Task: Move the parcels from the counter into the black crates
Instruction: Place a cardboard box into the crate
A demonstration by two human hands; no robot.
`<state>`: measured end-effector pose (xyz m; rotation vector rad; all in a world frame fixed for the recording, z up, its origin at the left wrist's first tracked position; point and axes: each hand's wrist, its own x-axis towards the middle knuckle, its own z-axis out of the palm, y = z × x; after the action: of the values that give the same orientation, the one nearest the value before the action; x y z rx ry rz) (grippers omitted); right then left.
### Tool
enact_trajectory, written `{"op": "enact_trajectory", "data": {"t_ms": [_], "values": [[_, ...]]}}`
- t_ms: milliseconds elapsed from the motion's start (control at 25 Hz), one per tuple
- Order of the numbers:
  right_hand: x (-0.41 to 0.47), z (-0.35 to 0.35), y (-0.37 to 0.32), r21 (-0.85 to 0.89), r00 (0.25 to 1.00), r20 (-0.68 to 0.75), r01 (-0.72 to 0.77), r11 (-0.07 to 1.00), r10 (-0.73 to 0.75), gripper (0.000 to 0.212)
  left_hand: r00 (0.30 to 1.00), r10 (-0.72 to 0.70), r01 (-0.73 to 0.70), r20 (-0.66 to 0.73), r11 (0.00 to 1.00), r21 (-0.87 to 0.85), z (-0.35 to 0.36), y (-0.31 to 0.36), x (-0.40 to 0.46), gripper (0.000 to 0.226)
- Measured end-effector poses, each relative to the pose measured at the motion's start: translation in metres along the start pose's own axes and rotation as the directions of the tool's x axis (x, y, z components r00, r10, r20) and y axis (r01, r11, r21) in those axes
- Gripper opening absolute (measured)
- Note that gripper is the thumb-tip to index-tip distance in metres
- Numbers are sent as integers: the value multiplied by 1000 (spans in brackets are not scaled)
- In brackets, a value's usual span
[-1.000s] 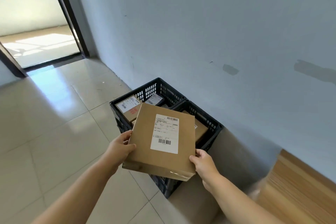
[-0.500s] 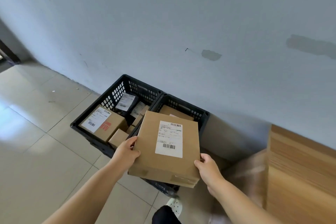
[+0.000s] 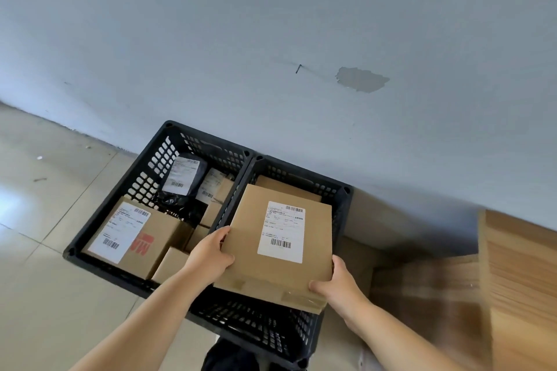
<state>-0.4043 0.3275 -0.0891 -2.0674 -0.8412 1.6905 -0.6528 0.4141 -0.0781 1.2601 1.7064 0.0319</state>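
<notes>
I hold a flat brown cardboard parcel (image 3: 250, 256) with a white barcode label above the right black crate (image 3: 337, 190). My left hand (image 3: 211, 253) grips its left edge and my right hand (image 3: 334, 283) grips its near right corner. Another flat brown parcel (image 3: 283, 187) lies inside the right crate, mostly hidden beneath the one I hold. The left black crate (image 3: 150, 159) holds a large labelled box (image 3: 132, 235), a black bagged parcel (image 3: 180, 181) and several smaller boxes.
Both crates stand side by side on the tiled floor (image 3: 45, 220) against a grey wall (image 3: 271, 39). A wooden counter (image 3: 518, 280) rises at the right. My dark trouser leg (image 3: 229, 355) shows at the bottom edge.
I have stepped closer to the crates and turned right; the doorway has left the view. The parcel in both hands now hangs directly over the right crate.
</notes>
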Motion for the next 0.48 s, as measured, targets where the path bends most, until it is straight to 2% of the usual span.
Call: {"op": "enact_trajectory", "data": {"t_ms": [160, 280, 320, 480], "values": [[36, 8, -8, -69, 1000, -14, -11, 998, 10, 68, 999, 35, -38, 33, 994, 103, -3, 7, 53, 65], [67, 20, -7, -121, 997, -80, -4, 993, -6, 104, 994, 83, -93, 73, 985, 146, -2, 7, 91, 65], [75, 25, -7, -140, 995, -98, 1, 990, -15, 109, 992, 94, -106, 82, 983, 152, -1, 5, 101, 65], [99, 41, -3, -207, 991, -136, -19, 978, -9, 107, 983, 141, -161, 114, 969, 189, 6, -6, 128, 66]]}}
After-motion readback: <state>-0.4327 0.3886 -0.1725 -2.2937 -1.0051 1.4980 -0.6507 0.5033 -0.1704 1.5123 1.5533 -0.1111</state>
